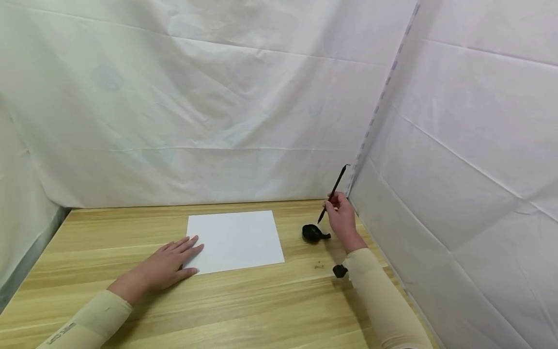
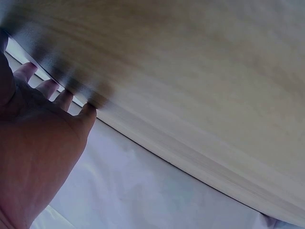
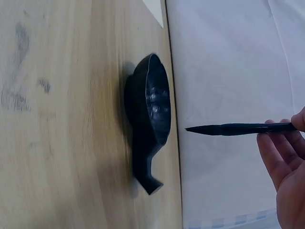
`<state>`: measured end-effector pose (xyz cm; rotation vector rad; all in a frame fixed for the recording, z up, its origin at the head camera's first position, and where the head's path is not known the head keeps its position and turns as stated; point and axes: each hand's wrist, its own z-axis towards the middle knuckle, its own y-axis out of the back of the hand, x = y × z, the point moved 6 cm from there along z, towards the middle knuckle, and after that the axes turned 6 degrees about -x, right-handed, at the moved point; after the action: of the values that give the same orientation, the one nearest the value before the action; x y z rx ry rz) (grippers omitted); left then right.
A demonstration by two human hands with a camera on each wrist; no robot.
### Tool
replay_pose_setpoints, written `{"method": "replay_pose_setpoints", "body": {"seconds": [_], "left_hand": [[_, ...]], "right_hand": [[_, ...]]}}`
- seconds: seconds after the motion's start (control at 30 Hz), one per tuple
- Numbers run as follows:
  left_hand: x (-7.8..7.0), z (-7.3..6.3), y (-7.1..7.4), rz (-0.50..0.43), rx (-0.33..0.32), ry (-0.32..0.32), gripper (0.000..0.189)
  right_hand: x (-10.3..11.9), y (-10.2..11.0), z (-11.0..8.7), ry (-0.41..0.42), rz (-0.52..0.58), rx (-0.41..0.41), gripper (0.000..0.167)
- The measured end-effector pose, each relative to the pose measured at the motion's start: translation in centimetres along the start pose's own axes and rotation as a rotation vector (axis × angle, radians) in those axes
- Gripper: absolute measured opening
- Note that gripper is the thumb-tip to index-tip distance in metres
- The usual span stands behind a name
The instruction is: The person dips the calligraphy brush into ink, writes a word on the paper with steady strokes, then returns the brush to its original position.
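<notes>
My right hand (image 1: 342,218) pinches a dark writing brush (image 1: 334,190) by its shaft, tilted with the black tip down. Just below the tip sits a small black ink dish (image 1: 311,233) with a bent handle; in the right wrist view the brush tip (image 3: 200,129) is apart from the dish's rim (image 3: 147,105), and the hollow shines wet. A white sheet of paper (image 1: 235,241) lies flat on the table. At its left edge my left hand (image 1: 167,266) rests with fingers spread, the fingertips on the paper. In the left wrist view that hand (image 2: 43,129) is seen from the side.
A small black block (image 1: 339,271) lies beside the right sleeve, partly hidden by it. Dark smudges (image 1: 319,265) mark the wooden table (image 1: 226,310) near the dish. White cloth (image 1: 196,97) hangs behind the table and along its right side.
</notes>
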<state>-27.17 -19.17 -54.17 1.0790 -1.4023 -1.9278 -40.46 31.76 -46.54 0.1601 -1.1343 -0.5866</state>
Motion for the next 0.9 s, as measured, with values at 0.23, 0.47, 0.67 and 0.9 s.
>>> {"method": "replay_pose_setpoints", "body": {"seconds": [0.23, 0.47, 0.67, 0.9], "left_hand": [[-0.3, 0.0, 0.2, -0.002, -0.019, -0.010, 0.072], [-0.7, 0.4, 0.1, 0.007, 0.001, -0.015, 0.073], [-0.6, 0.6, 0.0, 0.008, 0.012, -0.010, 0.074], [-0.3, 0.6, -0.4, -0.003, 0.011, -0.011, 0.073]], "right_hand": [[2.4, -1.4, -0.5, 0.098, 0.044, -0.006, 0.014], [4.7, -3.8, -1.7, 0.138, 0.117, 0.042, 0.012], [6.6, -6.9, -2.7, 0.157, 0.175, 0.102, 0.013], [8.9, -10.6, -3.8, 0.200, 0.214, 0.149, 0.014]]}}
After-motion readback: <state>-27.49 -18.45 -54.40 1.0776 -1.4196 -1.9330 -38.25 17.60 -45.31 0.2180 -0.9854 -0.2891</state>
